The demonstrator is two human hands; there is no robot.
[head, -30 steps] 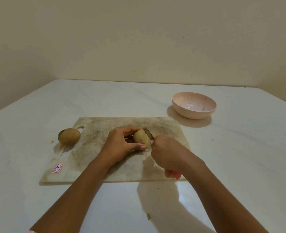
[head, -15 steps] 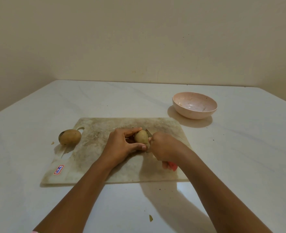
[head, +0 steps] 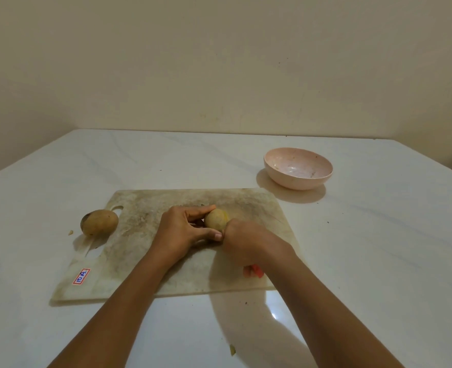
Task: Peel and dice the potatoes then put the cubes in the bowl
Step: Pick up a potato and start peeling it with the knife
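Since a second ago our right hand (head: 242, 240) has closed in on the small round tan potato (head: 215, 221). The blade that showed above it is now hidden behind our knuckles, and only the red end of the knife handle (head: 252, 270) pokes out below the wrist. That hand is clenched round the handle. Our left hand (head: 182, 229) grips the potato, fingers curled over the top and thumb underneath, above the middle of the worn, stained pale rectangular cutting board (head: 139, 208). We cannot tell whether the potato touches the board. A sliver of yellow flesh shows at its right edge, so we judge the peeling barely begun.

Our left thumb tip lies just beside the right hand, where the hidden edge is working, so a slip off the rounded skin could run the blade into it. Such a small, round potato may also twist in our grip. The larger oval brown potato (head: 99, 222) lies against the board's left edge by the handle slot and might roll if we jolt the board.

Everything sits on a glossy white marbled surface (head: 379, 235), with a green-yellow peel scrap (head: 232, 350) near its front. The shallow pale pink bowl (head: 296, 181) stands beyond the board's far right corner, apart from it, with no cubes inside. Plain beige walls rise behind.
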